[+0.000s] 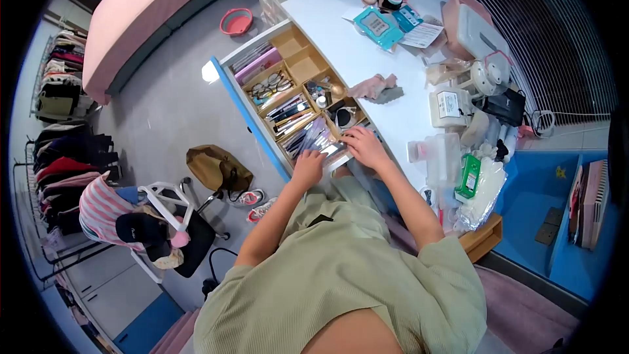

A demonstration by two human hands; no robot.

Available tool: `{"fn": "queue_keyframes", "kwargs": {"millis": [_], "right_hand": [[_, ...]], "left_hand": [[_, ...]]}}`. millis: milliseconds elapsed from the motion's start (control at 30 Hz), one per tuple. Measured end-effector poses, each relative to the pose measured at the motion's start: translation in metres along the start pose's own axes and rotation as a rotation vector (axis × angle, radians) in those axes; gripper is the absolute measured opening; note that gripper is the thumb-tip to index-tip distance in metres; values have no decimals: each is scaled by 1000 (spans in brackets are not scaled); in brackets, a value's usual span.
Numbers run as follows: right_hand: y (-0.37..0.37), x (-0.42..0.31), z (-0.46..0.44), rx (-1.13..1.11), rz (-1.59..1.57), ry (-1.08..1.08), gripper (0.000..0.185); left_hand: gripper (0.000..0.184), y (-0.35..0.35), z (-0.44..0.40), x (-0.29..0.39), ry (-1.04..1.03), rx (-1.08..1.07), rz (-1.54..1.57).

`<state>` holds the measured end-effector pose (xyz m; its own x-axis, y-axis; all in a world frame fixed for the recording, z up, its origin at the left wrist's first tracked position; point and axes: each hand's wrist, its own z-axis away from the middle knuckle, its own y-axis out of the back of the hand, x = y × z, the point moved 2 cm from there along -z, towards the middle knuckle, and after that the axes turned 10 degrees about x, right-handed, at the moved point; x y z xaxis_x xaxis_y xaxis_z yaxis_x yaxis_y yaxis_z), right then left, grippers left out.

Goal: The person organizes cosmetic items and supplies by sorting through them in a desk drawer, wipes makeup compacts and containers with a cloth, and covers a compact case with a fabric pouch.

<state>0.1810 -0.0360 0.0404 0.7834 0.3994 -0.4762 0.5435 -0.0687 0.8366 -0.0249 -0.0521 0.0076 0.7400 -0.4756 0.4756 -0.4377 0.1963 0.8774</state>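
An open drawer [230, 95] is divided into wooden compartments. In its near compartment lies a clear plastic bag [321, 132] with slim purple-handled sticks, perhaps brushes, in it. My left hand [309, 166] is closed at the bag's near left edge. On the bag's right side, my right hand [364, 147] has its fingers bent over the plastic. The fingertips of both hands are small in view and partly hidden. Pens and brushes [288, 115] fill the compartment beyond, and eyeglasses [272, 85] lie farther back. A round black item [344, 117] sits just above my right hand.
The white desk [400, 121] holds a crumpled cloth [377, 87], a blue wipes pack [379, 28], a green packet [468, 176] and clear plastic boxes [444, 160]. On the floor left of the drawer stand a brown bag [218, 168], shoes [252, 197] and a loaded chair [180, 216].
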Motion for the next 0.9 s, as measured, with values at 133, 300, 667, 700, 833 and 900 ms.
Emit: {"fn": "queue_keyframes", "kwargs": {"millis": [133,300,667,700,833,900], "right_hand": [[31,9,-26,139,-23,-9,31],[71,50,-59,349,-120,-235,35],[105,212,-114,814,-474,-835,46],[106,223,-118,855,-498,-860,45],[101,253,-126,1029,-788,-886,46],[112,249,-130,1023,-1023,-977,48]], "left_hand": [[32,4,-38,20,-48,43,118],[29,20,-101,47,-82,80,228],[31,9,-282,100,-179,37,258],[33,9,-297,107,-181,70,261],[42,1,-350,128,-164,116,257],[52,-7,-372,133,-151,109,212]]}}
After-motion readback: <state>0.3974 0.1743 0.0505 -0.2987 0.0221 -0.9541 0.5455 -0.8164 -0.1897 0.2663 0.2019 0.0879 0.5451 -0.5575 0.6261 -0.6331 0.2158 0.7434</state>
